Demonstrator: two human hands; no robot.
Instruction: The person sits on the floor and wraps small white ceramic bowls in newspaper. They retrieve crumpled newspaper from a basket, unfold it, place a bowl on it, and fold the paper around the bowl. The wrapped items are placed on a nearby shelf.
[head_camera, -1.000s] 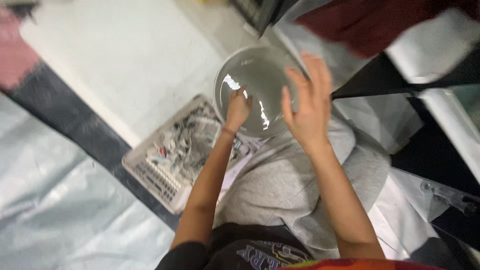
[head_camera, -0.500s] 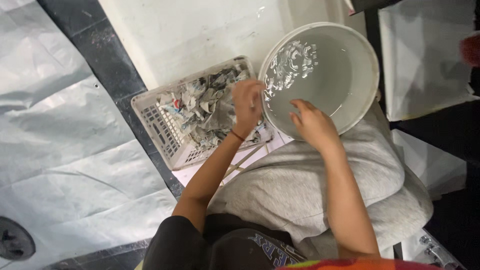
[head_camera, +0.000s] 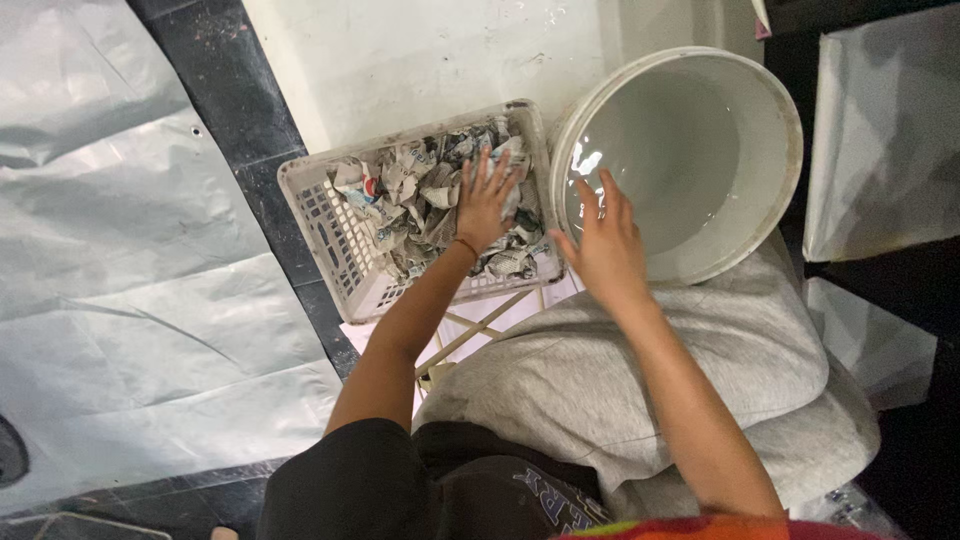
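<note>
In the white plastic basket (head_camera: 330, 235) just left of my knee, my left hand (head_camera: 483, 203) lies flat on the heap of torn newspaper scraps (head_camera: 420, 205), fingers spread wide and pressing down, nothing pinched yet. The scraps look light, limp and crumpled, so I judge they will bunch easily if I curl my fingers into the pile and scoop from the middle; single pieces would tear or slip away. My right hand (head_camera: 603, 248) rests at the near rim of the white bucket (head_camera: 778, 105), fingers loosely open, holding nothing, tips over the water (head_camera: 670, 160) inside. The bucket touches the basket's right wall and leans against my grey-trousered thigh (head_camera: 640, 370); with water in it I expect it to be heavy and sloshy, best taken by the rim with both hands. Grey sheeting (head_camera: 130, 280) covers the floor on my left.
</note>
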